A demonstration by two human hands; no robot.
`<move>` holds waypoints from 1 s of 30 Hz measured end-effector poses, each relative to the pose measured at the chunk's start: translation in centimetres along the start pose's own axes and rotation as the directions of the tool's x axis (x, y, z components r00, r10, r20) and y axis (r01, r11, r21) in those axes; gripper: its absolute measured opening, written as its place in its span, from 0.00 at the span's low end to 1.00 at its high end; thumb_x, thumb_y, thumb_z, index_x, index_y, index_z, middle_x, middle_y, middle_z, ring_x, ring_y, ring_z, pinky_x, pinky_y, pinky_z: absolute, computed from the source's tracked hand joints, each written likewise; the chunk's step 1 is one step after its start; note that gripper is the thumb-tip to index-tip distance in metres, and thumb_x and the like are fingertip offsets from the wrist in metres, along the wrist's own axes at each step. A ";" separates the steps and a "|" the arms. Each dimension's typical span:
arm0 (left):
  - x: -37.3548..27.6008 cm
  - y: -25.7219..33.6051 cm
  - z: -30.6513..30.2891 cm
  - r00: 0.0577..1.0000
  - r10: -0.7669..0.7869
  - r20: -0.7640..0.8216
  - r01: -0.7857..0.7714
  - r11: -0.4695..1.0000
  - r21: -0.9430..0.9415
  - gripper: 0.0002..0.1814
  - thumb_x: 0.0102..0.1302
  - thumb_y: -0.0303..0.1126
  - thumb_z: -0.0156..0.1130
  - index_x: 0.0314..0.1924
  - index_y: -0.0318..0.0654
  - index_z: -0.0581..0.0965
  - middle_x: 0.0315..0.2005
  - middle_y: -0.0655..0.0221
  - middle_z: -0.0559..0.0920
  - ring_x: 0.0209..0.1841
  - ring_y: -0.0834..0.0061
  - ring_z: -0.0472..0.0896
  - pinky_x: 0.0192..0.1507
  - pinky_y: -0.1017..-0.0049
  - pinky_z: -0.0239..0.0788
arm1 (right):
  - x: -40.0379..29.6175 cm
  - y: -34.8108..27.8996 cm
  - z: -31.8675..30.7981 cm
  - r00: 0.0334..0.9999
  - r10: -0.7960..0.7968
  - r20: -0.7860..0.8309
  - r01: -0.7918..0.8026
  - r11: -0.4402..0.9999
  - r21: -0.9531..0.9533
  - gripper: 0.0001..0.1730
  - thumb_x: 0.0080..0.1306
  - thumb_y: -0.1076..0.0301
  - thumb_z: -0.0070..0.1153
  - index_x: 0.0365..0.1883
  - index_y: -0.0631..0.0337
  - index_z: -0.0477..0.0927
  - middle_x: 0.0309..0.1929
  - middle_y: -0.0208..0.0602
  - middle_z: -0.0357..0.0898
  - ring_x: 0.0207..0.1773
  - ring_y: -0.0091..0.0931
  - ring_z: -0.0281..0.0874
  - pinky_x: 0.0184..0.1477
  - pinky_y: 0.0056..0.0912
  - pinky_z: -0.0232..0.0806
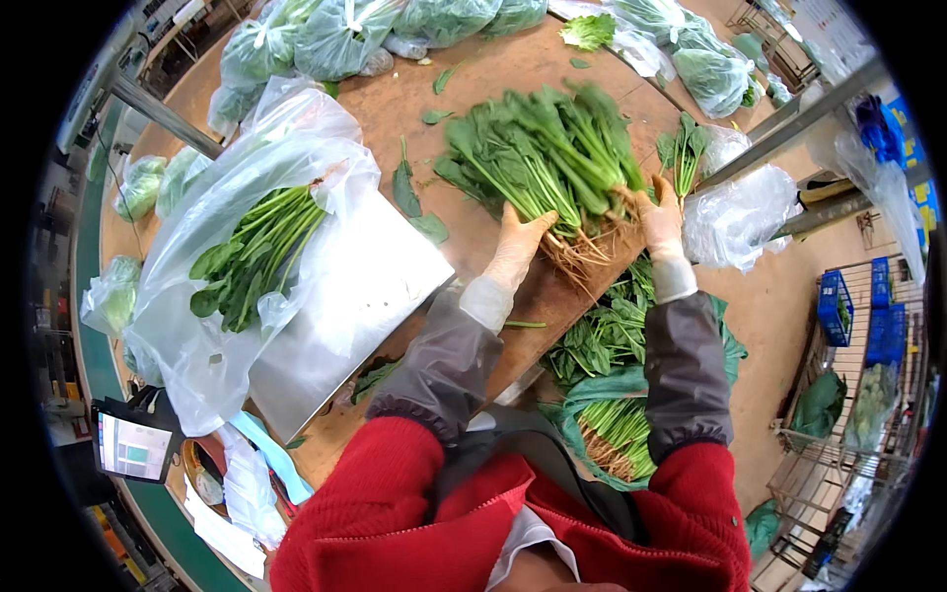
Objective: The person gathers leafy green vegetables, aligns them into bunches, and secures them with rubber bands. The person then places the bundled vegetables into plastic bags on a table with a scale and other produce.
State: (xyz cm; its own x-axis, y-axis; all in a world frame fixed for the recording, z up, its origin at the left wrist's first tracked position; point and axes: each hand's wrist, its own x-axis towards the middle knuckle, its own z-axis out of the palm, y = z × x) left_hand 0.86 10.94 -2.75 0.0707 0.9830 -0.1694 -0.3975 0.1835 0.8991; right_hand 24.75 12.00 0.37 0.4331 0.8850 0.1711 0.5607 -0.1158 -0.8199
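Rooted spinach (533, 155) lies in a broad heap on the brown tabletop, its leaves pointing away and its roots towards me. My left hand (515, 240), in a thin pale glove, grips the stems near the roots on the heap's left part. At the heap's right edge, my right hand (661, 218), gloved alike, touches the root ends; its hold cannot be told. To the left, a bunch of spinach (274, 244) sits in an open clear plastic bag (185, 333) on a shiny metal plate (370, 266). A few spinach stalks (684, 152) lie beyond my right hand.
Filled plastic bags of greens (344, 41) line the far edge. A metal bar (799, 122) and crumpled clear bags (740, 214) stand right. Below the table edge is a green sack of spinach (614, 436). A screen (133, 448) is at lower left, a wire cart (843, 459) at right.
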 end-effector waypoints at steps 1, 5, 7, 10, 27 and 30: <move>0.2 -0.2 -1.0 0.999 -0.031 0.028 0.031 1.000 -0.004 0.29 0.55 0.25 0.67 0.55 0.33 0.64 0.45 0.63 0.75 0.48 0.71 0.73 0.52 0.74 0.66 | -1.8 -3.3 1.4 0.985 -0.157 -0.072 0.163 0.984 0.075 0.26 0.59 0.70 0.57 0.57 0.64 0.70 0.54 0.46 0.73 0.56 0.36 0.70 0.59 0.33 0.61; -0.6 1.4 -0.9 0.974 -0.152 0.168 0.168 0.982 -0.083 0.26 0.57 0.27 0.66 0.53 0.33 0.66 0.44 0.65 0.76 0.47 0.72 0.73 0.50 0.75 0.66 | -4.6 -11.6 2.9 0.631 -0.698 0.340 0.775 0.590 -0.226 0.17 0.56 0.76 0.53 0.45 0.56 0.79 0.50 0.37 0.76 0.57 0.37 0.70 0.59 0.39 0.61; -0.4 1.1 -1.3 0.970 -0.169 0.174 0.175 0.984 -0.023 0.26 0.58 0.28 0.65 0.54 0.34 0.66 0.45 0.65 0.75 0.47 0.72 0.74 0.51 0.74 0.67 | -3.4 -9.7 3.0 0.803 -0.373 0.466 0.561 0.736 -0.379 0.11 0.60 0.67 0.50 0.38 0.51 0.83 0.41 0.38 0.81 0.52 0.33 0.74 0.60 0.36 0.59; -0.6 1.7 -2.5 0.936 -0.228 0.268 0.283 0.941 -0.187 0.25 0.60 0.28 0.61 0.57 0.37 0.65 0.46 0.66 0.75 0.48 0.70 0.75 0.54 0.68 0.67 | 0.5 -5.3 1.2 0.883 -0.086 0.460 0.354 0.767 -0.535 0.14 0.63 0.62 0.46 0.38 0.53 0.83 0.39 0.39 0.82 0.42 0.33 0.79 0.52 0.35 0.67; -5.3 3.2 -1.8 0.952 -0.074 -0.297 0.167 0.939 0.299 0.35 0.61 0.23 0.54 0.67 0.35 0.52 0.64 0.58 0.60 0.49 0.65 0.74 0.11 0.82 0.63 | -4.5 -3.7 4.1 0.899 -0.265 0.350 0.294 0.955 -0.032 0.26 0.57 0.62 0.64 0.52 0.63 0.75 0.48 0.42 0.78 0.48 0.34 0.76 0.51 0.30 0.67; -6.2 2.5 -2.3 0.921 0.374 -0.103 -0.135 0.558 0.819 0.37 0.57 0.21 0.54 0.67 0.37 0.53 0.67 0.56 0.54 0.55 0.62 0.71 0.44 0.73 0.71 | -4.1 -2.8 3.3 0.912 0.163 0.375 -0.278 0.920 0.275 0.25 0.61 0.60 0.62 0.50 0.71 0.76 0.45 0.41 0.80 0.44 0.25 0.76 0.47 0.25 0.67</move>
State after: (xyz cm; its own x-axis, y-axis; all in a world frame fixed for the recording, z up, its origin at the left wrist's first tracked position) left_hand -2.66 5.30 -0.41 -0.1783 0.9741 0.1389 0.5182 -0.0271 0.8548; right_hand 19.14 10.17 0.16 0.2217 0.9578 -0.1829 0.2012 -0.2285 -0.9525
